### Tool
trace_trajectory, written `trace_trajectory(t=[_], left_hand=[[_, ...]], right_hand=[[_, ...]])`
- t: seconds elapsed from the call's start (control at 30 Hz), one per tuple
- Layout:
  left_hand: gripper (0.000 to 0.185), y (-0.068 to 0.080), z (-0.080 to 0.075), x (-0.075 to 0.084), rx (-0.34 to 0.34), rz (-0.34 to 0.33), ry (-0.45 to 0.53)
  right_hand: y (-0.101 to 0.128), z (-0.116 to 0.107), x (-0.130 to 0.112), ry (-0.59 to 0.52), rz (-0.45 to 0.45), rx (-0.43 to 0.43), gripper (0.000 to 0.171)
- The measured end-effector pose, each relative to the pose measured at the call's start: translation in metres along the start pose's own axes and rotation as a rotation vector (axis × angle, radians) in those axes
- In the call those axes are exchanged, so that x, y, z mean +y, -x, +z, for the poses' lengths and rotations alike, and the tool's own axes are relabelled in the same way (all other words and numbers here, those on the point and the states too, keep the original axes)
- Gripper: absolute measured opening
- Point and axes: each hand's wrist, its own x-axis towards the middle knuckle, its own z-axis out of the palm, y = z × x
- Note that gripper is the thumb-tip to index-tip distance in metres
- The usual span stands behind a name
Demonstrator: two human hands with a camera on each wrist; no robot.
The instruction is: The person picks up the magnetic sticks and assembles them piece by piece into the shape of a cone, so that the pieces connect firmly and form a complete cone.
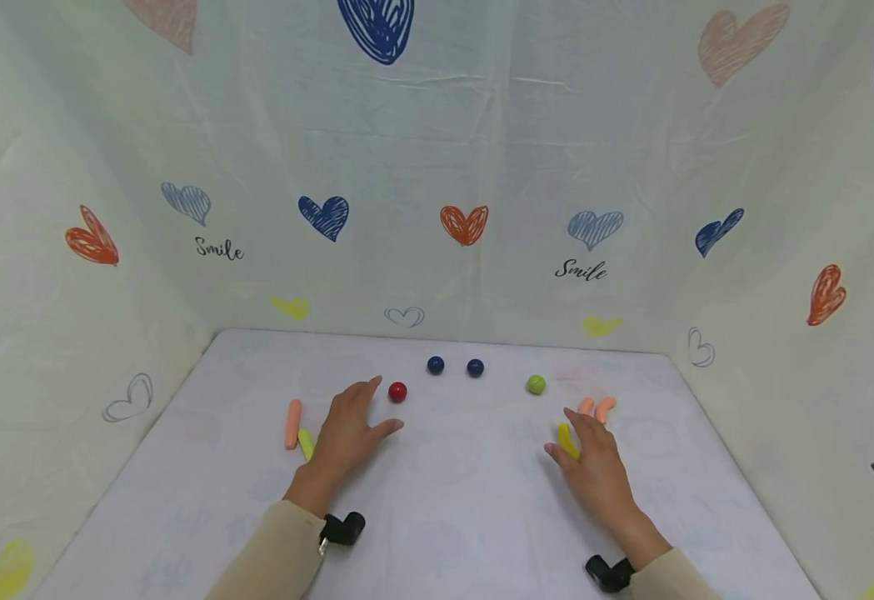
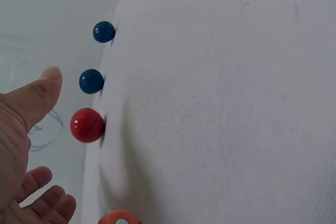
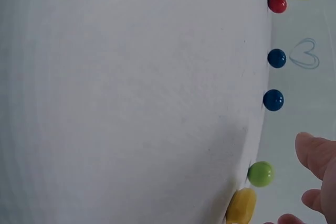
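My left hand [image 1: 350,429] hovers over the table's left half, thumb and fingers spread, holding nothing. Just beyond its fingertips lies a red ball [image 1: 397,392], also visible in the left wrist view as a shiny red ball [image 2: 87,125]. To that hand's left are an orange stick [image 1: 292,423] and a yellow-green piece [image 1: 305,443], partly hidden by the hand. My right hand [image 1: 592,462] has its thumb and fingers apart beside a yellow curved piece [image 1: 567,440]; whether it touches the piece is unclear. Behind its fingers are two peach curved pieces [image 1: 605,408], one partly covered.
Two dark blue balls, one on the left [image 1: 436,365] and one on the right [image 1: 475,367], rest near the back of the white table [image 1: 451,517]. A green ball [image 1: 536,384] sits right of them. Heart-printed white sheeting [image 1: 399,142] rises behind and at both sides.
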Motion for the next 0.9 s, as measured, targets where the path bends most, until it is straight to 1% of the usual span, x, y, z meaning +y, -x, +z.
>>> trace_trajectory(t=[0.17,0.33,0.43,0.57,0.63,0.73,0.9], left_hand=[[0.084,-0.009,0.008,0.002,-0.023,-0.044,0.081],[0.081,-0.020,0.016,0.003,-0.029,-0.092,0.239],[0.080,-0.027,0.020,0.005,-0.016,-0.126,0.301],[0.076,-0.035,0.026,0.005,-0.002,-0.168,0.322],[0.074,-0.038,0.029,0.005,0.002,-0.174,0.327],[0.072,-0.044,0.033,0.006,0.011,-0.165,0.317],[0.070,-0.051,0.034,0.010,0.014,-0.173,0.303]], right_hand=[[0.000,-0.001,0.004,-0.017,0.006,-0.008,0.066],[-0.002,0.001,0.006,-0.036,0.023,-0.046,0.065],[-0.004,0.004,0.006,-0.044,0.026,-0.066,0.064],[-0.006,0.006,0.005,-0.054,0.046,-0.077,0.063],[-0.006,0.006,0.007,-0.060,0.069,-0.079,0.063],[-0.007,0.007,0.011,-0.078,0.096,-0.078,0.063],[-0.008,0.006,0.017,-0.106,0.120,-0.088,0.063]])
